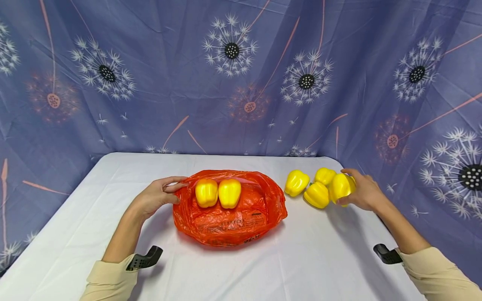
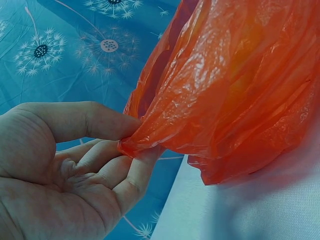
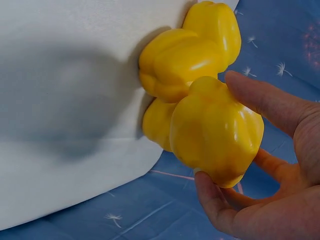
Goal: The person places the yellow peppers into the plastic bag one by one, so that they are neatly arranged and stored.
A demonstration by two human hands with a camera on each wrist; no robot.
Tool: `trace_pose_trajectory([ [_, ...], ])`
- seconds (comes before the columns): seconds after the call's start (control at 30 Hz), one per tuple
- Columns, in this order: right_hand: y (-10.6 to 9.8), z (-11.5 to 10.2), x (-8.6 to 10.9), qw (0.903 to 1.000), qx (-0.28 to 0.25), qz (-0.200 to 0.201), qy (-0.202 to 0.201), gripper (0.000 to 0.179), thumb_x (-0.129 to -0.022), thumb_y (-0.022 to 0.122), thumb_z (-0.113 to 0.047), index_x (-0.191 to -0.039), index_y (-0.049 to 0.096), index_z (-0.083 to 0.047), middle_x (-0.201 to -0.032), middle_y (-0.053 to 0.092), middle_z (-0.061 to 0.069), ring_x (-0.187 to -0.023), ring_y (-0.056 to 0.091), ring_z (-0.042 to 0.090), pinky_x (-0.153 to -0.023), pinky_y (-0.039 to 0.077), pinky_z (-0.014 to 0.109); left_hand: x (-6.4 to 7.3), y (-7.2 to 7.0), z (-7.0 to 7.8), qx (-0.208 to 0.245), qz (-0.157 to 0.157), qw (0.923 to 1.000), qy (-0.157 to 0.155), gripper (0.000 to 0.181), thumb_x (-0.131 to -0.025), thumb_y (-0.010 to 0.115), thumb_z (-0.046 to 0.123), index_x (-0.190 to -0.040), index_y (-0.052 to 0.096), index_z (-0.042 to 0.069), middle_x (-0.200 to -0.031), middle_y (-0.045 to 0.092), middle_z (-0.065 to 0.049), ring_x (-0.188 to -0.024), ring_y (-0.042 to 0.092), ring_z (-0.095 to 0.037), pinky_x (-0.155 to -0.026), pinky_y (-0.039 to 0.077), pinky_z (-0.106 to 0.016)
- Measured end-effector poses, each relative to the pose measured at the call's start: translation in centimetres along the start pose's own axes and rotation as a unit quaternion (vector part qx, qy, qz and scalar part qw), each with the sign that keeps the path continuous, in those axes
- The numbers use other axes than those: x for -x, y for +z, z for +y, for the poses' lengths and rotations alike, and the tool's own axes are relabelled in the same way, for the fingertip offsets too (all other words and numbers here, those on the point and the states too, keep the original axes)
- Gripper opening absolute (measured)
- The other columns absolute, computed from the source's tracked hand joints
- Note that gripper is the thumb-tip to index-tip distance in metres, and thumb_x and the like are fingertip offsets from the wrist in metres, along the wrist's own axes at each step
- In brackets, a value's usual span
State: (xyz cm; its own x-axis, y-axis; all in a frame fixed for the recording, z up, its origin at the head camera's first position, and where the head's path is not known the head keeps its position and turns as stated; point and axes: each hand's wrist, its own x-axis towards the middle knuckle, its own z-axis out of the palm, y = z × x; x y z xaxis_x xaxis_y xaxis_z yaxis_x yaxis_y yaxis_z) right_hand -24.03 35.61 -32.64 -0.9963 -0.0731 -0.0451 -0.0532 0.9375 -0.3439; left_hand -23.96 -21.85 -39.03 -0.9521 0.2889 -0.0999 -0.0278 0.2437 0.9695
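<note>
A red plastic bag (image 1: 229,217) lies spread wide at its mouth on the table. Two yellow bell peppers (image 1: 206,193) sit side by side inside it. At the bag's left edge my left hand (image 1: 155,195) pinches the rim between thumb and fingers; the left wrist view shows the gathered plastic (image 2: 135,142) in that pinch. On the right, my right hand (image 1: 362,191) grips a yellow bell pepper (image 3: 217,132) between thumb and fingertips. Several other yellow bell peppers (image 1: 316,195) lie close beside it, one (image 1: 297,183) a little nearer the bag.
A white cloth (image 1: 233,274) covers the table, whose right edge (image 3: 105,192) runs close by the peppers. Blue fabric with dandelion prints (image 1: 169,75) hangs behind and at both sides. Each wrist carries a black mount (image 1: 144,259).
</note>
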Motion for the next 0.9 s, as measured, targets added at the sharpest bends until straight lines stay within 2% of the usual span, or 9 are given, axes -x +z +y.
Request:
trace_pose_trajectory([
  [0.47, 0.0, -2.1, -0.6, 0.9996, -0.014, 0.005, -0.023, 0.099, -0.071, 0.09, -0.029, -0.149, 0.034, -0.004, -0.145, 0.041, 0.038, -0.13, 0.031, 0.062, -0.096, 0.031, 0.078, 0.1, 0.1, 0.0, 0.016, -0.006, 0.9998, 0.005, 0.075, -0.076, 0.062, -0.01, -0.149, 0.045, -0.003, -0.147, 0.052, -0.025, -0.144, 0.041, -0.037, -0.085, 0.052, -0.021],
  [0.9, 0.2, -4.4, -1.0, 0.9992, -0.007, -0.006, -0.039, 0.095, -0.071, 0.089, -0.031, -0.148, 0.036, -0.008, -0.14, 0.046, 0.038, -0.126, 0.04, 0.059, -0.094, 0.039, 0.076, -0.1, 0.1, -0.2, 0.013, -0.005, 0.9999, 0.004, 0.076, -0.077, 0.062, -0.009, -0.15, 0.044, -0.003, -0.146, 0.052, -0.025, -0.142, 0.043, -0.037, -0.085, 0.052, -0.022],
])
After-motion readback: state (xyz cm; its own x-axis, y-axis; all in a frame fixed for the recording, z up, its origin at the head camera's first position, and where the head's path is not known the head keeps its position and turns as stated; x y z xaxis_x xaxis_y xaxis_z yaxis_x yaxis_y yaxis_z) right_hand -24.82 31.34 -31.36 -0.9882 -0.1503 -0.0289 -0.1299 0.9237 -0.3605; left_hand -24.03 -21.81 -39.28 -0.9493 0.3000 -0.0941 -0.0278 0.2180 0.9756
